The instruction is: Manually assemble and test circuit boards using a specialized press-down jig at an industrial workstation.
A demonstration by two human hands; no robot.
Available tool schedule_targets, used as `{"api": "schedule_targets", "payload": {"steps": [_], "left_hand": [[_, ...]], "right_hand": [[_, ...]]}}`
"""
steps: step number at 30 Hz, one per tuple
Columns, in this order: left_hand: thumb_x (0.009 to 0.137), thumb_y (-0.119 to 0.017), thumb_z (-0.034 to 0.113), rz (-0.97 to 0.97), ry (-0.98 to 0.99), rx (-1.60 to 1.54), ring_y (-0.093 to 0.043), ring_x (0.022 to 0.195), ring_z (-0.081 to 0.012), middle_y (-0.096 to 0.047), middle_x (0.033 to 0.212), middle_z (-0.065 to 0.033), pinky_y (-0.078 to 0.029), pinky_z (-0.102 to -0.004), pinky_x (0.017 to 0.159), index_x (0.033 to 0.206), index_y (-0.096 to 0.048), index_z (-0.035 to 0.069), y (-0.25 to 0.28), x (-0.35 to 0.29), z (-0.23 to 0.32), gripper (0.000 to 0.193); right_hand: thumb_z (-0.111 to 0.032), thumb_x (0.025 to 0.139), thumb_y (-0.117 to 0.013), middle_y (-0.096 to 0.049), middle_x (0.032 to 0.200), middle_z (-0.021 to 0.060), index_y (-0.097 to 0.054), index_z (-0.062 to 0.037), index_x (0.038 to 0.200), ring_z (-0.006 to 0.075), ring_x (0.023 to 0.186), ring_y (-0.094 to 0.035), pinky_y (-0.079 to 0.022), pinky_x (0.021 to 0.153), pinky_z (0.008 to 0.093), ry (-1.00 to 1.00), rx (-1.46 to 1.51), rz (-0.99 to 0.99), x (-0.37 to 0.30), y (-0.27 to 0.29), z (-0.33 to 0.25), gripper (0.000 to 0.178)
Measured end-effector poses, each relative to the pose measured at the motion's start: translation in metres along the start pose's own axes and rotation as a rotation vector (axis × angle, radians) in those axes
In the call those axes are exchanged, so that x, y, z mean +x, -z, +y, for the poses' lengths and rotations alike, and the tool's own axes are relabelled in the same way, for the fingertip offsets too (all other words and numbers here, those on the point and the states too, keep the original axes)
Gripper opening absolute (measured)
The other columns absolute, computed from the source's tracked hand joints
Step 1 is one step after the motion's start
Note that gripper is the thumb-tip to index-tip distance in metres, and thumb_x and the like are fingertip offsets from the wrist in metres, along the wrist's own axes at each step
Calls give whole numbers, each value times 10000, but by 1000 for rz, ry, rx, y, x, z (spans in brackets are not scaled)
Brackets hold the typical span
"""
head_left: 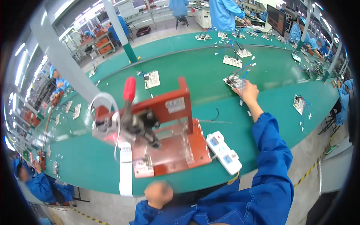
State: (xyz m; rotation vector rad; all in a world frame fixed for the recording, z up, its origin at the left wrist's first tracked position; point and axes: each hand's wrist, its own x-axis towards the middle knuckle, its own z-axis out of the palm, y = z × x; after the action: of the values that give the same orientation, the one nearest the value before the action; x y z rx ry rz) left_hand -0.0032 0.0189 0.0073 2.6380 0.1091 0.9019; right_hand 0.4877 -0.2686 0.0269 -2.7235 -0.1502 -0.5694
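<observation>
My right arm stretches far across the green bench, and my right hand (247,92) is closed on the near right edge of a pale circuit board (229,81) with dark components and colored wires. My left hand (159,192) is low at the bench's front edge, blurred, its fingers not distinguishable. Just beyond it stands a red metal fixture (200,150) with an upright back plate and a toggle clamp (131,116) with a red handle. A strip of white labels (126,176) hangs over the bench edge beside the fixture.
A white power strip (224,153) lies right of the fixture. More wired boards sit on the bench, including one board (152,80) behind the fixture and another (299,105) at right. A grey post (60,56) rises at left. Several people in blue work around the benches.
</observation>
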Motion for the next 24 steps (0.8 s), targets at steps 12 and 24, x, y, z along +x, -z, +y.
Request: {"api": "schedule_targets", "payload": {"steps": [12,24], "left_hand": [[717,-613,164,66,27,143,-519,490,-269,-555,582,-74,-418,-365,515,831,-689,40,-8,-26,-7,185],[664,-626,122,-21,38,78,-513,469,-266,-536,603,-76,-416,-374,456,829,-673,41,-12,-8,0,190]], "right_hand": [[-478,905,-625,-534,1433,143,-631,-120,1294,350,1275,-534,-457,994,571,193,-170,302,179,-122,15,529],[-252,833,-593,-592,1327,175,-480,-27,1422,335,1181,-595,-430,1073,475,470,-241,300,128,-114,-15,640]]}}
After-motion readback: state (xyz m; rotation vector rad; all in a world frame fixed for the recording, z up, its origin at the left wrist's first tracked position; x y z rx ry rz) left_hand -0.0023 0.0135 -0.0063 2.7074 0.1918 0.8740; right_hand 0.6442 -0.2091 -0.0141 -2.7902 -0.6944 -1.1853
